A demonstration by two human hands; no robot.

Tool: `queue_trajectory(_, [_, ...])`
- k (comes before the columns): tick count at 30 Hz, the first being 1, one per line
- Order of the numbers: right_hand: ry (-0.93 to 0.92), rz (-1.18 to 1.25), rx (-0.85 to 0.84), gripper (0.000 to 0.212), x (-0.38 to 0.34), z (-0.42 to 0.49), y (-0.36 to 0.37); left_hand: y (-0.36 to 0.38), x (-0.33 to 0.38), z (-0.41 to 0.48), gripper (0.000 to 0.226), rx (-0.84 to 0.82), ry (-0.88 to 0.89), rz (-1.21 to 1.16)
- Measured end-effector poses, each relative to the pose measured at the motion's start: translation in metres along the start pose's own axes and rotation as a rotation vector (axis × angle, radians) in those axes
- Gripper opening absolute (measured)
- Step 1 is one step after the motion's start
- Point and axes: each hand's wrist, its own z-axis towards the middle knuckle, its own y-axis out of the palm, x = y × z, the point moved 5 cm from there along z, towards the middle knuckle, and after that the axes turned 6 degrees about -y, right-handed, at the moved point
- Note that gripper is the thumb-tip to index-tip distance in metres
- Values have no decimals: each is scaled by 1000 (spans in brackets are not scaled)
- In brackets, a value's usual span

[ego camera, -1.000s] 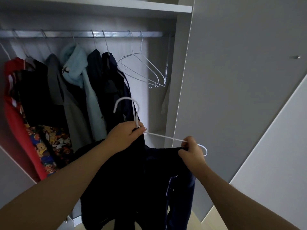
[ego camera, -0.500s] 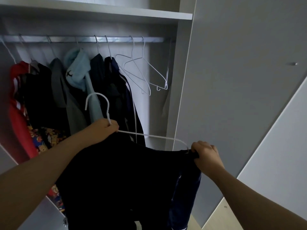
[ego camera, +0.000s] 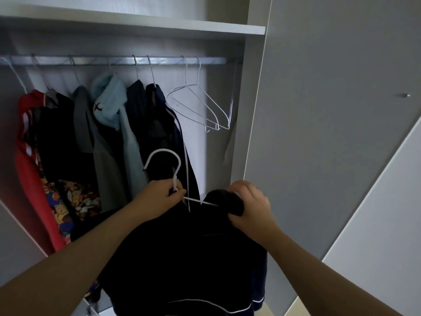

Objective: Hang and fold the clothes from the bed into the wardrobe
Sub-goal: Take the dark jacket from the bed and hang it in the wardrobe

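Observation:
A dark navy garment (ego camera: 182, 258) with thin white piping hangs from a white hanger (ego camera: 164, 156) in front of the open wardrobe. My left hand (ego camera: 159, 197) grips the hanger at the base of its hook. My right hand (ego camera: 248, 206) grips a bunched fold of the garment at the hanger's right end, which the cloth hides. The hook points up, well below the metal rail (ego camera: 114, 60).
Several garments hang on the rail, among them a red one (ego camera: 27, 160) and a light blue one (ego camera: 111, 103). Empty wire hangers (ego camera: 200, 106) hang at the rail's right end. A shelf (ego camera: 136, 21) runs above. A grey wardrobe door (ego camera: 330, 110) stands to the right.
Both hands and the hanger shifted right and closer together. My right hand moved left and now bunches the cloth over the hanger's right end.

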Motion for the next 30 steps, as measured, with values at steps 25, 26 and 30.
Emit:
queue_trajectory(25, [173, -54, -207, 13, -9, 19, -5, 23, 67, 9, 14, -86, 282, -30])
queue_trajectory(26, [202, -64, -189, 14, -4, 17, -9, 22, 60, 9, 17, -113, 290, 26])
queue_trajectory(30, [352, 31, -66, 7, 22, 4, -30, 4, 20, 9, 35, -85, 252, 226])
